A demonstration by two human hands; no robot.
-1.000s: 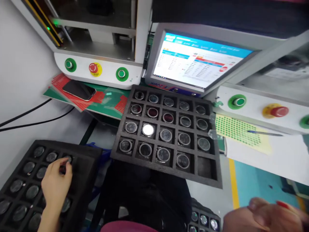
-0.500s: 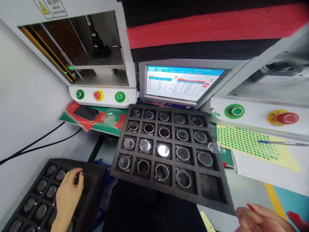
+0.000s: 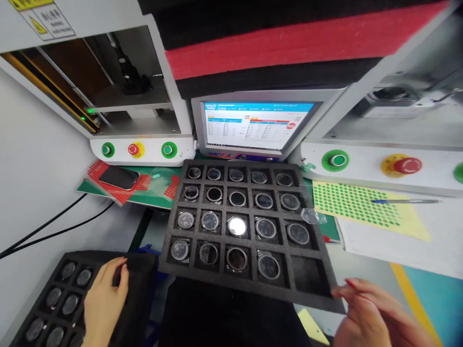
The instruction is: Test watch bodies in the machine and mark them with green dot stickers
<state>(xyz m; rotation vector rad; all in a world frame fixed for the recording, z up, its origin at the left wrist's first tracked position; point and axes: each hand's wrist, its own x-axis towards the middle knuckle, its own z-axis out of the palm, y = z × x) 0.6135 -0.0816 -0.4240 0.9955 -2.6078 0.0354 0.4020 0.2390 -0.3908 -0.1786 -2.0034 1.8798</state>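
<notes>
My left hand is over the lower foam tray at the left, fingers curved and thumb slightly apart from the index finger. Nothing shows between them. Part of that tray, with its round watch cases, is hidden under the hand. My right hand is at the near right corner of the main black foam tray, fingertips pressed together at its edge; what they hold, if anything, is hidden. Round watch cases with dark glass lie in this tray's compartments. Its near right compartment has no watch.
Behind the tray a monitor shows a red NG mark. Test machines with green buttons and red stop buttons stand either side. A phone lies left; a sheet of green dots and a pen lie right.
My right hand has moved up and left to the main tray's corner. My left hand stays over the lower tray, nearly unchanged. The camera view has shifted a little.
</notes>
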